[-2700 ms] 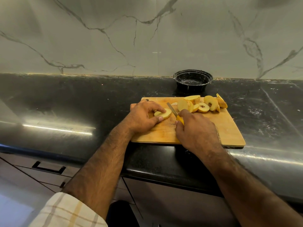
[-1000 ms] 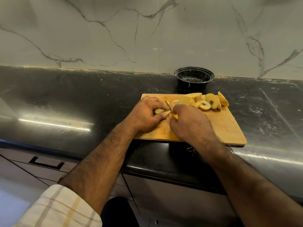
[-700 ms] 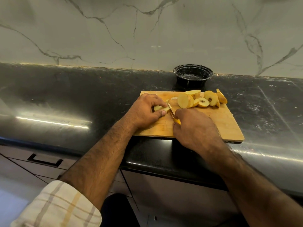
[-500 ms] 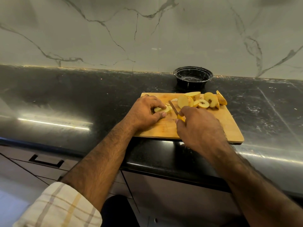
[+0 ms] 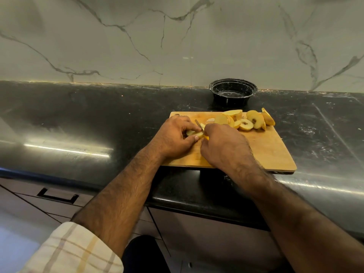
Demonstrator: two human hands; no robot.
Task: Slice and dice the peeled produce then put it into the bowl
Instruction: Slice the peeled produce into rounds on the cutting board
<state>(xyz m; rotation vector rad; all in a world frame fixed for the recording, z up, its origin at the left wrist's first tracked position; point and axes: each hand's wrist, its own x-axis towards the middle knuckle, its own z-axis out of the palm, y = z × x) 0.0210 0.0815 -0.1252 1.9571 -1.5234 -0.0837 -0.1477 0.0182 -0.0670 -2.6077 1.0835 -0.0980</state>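
A wooden board lies on the black bench, right of the frame's centre, its near edge close to the bench's front edge. Both hands work over the board's left half.

The left hand has its grip closed on a pale yellow piece of peeled produce, thumb on the near side and fingers curled over the far side, pinning it to the board. The right hand sits just beside it, to the right, with its grip closed round a knife. Only a short stretch of the blade shows, rising between the two hands at a slant toward the upper left, and a bit of yellow handle peeks out below the thumb. The blade meets the held piece at its right end; how deep it sits I cannot tell.

Along the board's far edge, toward the upper right, lies a heap of slices, some showing a dark core, leaning on one another. One slice at the far right end overhangs the board's corner.

A black bowl stands on the bench just beyond the board's far edge, against the marble wall. Nothing yellow shows inside it.

At lower left, a checked sleeve covers the left forearm's near end. A drawer with a dark handle sits under the bench.
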